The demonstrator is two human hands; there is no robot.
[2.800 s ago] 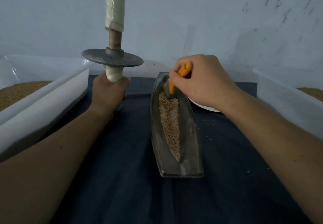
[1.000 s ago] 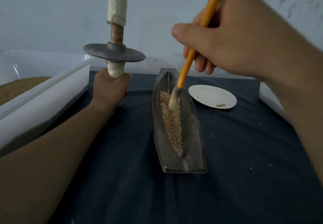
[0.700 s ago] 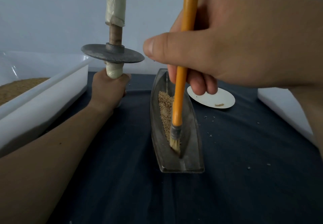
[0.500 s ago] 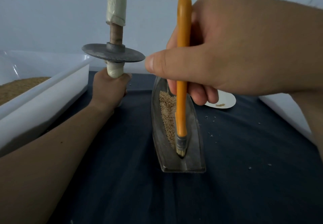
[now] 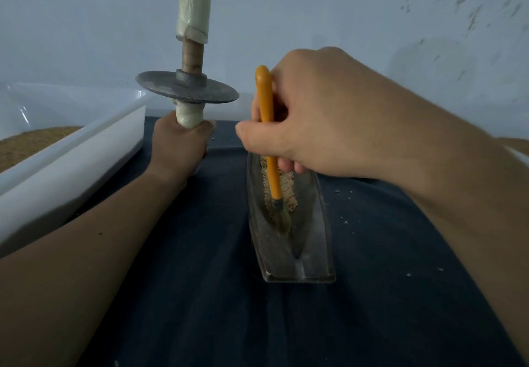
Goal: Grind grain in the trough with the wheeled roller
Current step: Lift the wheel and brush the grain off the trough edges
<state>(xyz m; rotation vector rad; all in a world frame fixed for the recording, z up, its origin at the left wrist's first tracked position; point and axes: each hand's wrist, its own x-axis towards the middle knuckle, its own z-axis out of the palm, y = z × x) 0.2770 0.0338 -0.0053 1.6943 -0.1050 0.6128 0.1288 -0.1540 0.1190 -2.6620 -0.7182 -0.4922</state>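
A narrow grey metal trough (image 5: pixel 316 240) lies lengthwise on the dark blue cloth at centre. A strip of pale brown grain (image 5: pixel 289 192) fills its far half; the near half is almost bare. My right hand (image 5: pixel 312 132) grips an orange-handled brush (image 5: pixel 267 135), whose bristles touch the groove near the trough's middle. To the left, my left hand (image 5: pixel 179 146) grips the lower wrapped handle of the wheeled roller (image 5: pixel 187 87), held upright with its grey disc level above my fist, away from the trough.
A white plastic tub (image 5: pixel 71 160) holding brown grain stands along the left edge. Part of another white tub (image 5: pixel 515 152) with grain shows at the far right behind my forearm. Crumbs dot the blue cloth (image 5: pixel 200 295) right of the trough. A pale wall rises behind.
My right hand has dropped lower and drawn the brush from the trough's near end back toward its middle, pushing grain away from the near end. The roller and left hand stay put.
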